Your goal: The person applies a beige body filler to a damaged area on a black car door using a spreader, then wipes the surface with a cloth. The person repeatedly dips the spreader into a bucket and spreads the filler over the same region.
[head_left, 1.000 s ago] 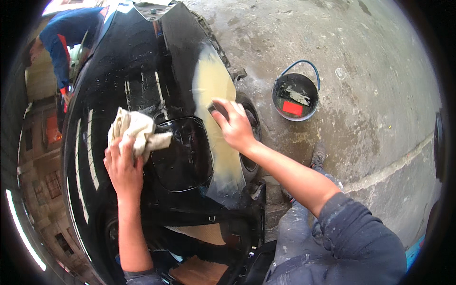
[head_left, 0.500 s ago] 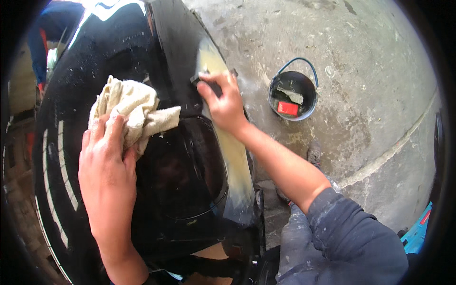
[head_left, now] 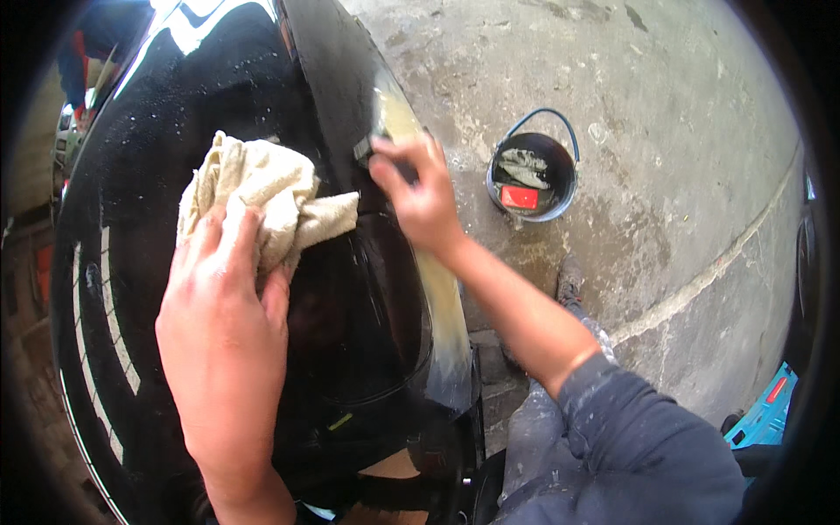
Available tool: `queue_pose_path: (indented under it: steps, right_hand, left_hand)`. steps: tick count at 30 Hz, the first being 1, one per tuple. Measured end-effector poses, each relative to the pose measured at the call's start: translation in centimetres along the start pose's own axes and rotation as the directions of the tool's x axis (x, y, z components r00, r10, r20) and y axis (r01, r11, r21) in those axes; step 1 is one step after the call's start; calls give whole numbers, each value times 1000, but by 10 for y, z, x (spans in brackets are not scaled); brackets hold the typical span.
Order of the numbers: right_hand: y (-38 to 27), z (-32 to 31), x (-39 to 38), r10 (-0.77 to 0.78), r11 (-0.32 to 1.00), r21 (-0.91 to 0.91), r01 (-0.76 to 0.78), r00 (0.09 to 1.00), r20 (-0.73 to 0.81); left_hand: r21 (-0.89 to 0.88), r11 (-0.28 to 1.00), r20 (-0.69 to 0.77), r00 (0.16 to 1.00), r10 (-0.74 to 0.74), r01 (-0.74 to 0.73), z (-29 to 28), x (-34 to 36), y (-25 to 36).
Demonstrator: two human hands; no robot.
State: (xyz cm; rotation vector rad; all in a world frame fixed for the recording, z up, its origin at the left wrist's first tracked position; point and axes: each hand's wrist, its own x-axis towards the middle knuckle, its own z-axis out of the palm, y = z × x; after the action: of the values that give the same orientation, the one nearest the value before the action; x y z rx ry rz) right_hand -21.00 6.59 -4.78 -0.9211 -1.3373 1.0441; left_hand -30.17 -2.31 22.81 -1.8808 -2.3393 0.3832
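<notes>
A crumpled cream cloth (head_left: 262, 175) is bunched under the fingers of my left hand (head_left: 223, 332), against the glossy black car body (head_left: 219, 96). My right hand (head_left: 422, 203) is closed around a small dark sanding block (head_left: 363, 150), mostly covered by the fingers. It rests on the car's right-hand edge, where a strip of yellowish filler (head_left: 446, 319) with grey borders runs along the panel. The right fingers are slightly blurred. Water drops dot the black paint beyond the cloth.
On the concrete floor (head_left: 682, 175) to the right stands a dark bucket (head_left: 567, 175) with a raised handle. Inside lie a red block (head_left: 519, 197) and a pale, ragged piece (head_left: 525, 164). My shoe (head_left: 570, 278) is below it. A light-blue object (head_left: 766, 407) sits at the lower right.
The cloth and my left hand have shifted a little to the right over the black panel. My right hand stays on the filler edge, its grip slightly turned. The whole view has moved slightly.
</notes>
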Motion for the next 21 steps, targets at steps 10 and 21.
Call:
queue_pose_path:
  steps: [10,21]
  right_hand:
    - [8,-1,1,-25,999,-36,25,1000,3]
    - [12,-3,-15,35,996,-81,-36,999,-20]
  left_hand:
    - [-9,999,32,999,-34,34,0,-1,5]
    - [-52,998,33,999,-36,38,2,3,5]
